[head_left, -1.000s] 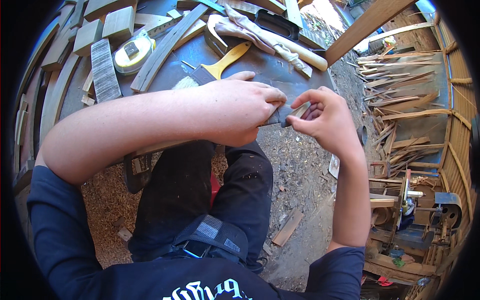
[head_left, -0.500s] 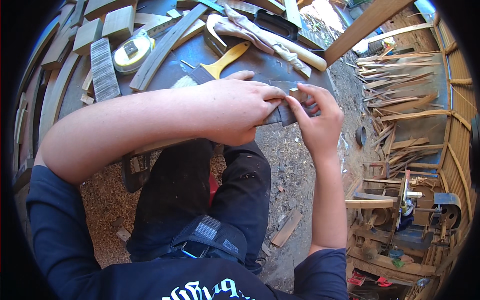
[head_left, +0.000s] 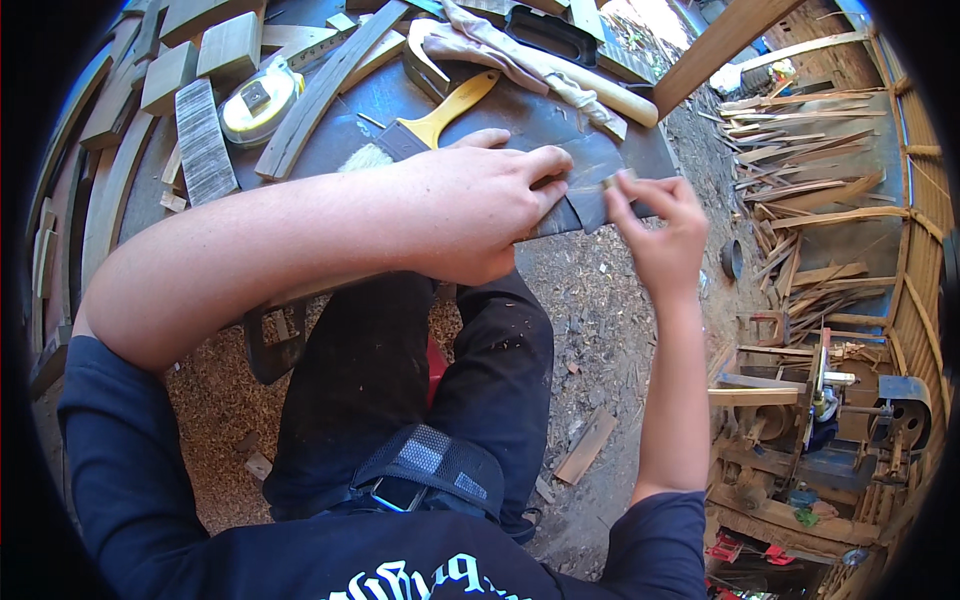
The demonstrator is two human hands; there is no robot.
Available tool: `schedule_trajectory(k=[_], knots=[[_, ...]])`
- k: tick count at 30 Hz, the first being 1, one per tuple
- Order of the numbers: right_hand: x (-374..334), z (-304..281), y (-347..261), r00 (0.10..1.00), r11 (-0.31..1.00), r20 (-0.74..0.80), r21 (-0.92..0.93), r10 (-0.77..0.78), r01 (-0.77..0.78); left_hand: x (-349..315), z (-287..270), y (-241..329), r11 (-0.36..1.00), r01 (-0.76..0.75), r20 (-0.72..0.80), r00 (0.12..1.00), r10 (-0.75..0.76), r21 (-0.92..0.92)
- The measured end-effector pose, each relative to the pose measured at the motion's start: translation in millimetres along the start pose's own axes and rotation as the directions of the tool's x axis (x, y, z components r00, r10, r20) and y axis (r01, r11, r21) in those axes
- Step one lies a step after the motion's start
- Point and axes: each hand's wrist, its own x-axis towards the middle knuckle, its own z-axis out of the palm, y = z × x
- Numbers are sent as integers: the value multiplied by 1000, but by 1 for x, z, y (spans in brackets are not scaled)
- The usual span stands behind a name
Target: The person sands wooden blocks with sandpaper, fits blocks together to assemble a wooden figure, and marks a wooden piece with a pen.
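Right hand point(head_left: 655, 225) is drawing back from the left, fingers pinching a small pale piece. Left hand point(head_left: 480, 210) is pressing the dark sheet point(head_left: 590, 190) at the desk point(head_left: 480, 110) edge.

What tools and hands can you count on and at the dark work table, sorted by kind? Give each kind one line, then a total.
Hands: 2, left hand and right hand, both at a dark sheet
Yellow-handled brush: 1
Yellow tape measure: 1
Pale cloth: 1
Dark sheet: 1
Total: 6
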Motion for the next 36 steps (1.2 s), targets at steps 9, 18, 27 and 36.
schedule_trajectory(k=[9, 18, 27, 36], knots=[[5, -6, 13, 997, 997, 19, 13, 73, -74, 3, -4, -2, 1000, 4, 48, 999, -4, -1], [15, 6, 22, 984, 989, -119, 80, 134, -125, -2, -3, -4, 1000, 17, 71, 997, -17, 1], [25, 10, 37, 816, 787, -259, 518, 517, -334, -3, -2, -4, 1000, 27, 65, 998, -27, -2], [5, 24, 12, 905, 877, -63, 284, 421, -388, -4, -1, -3, 999, 29, 52, 998, -30, 19]])
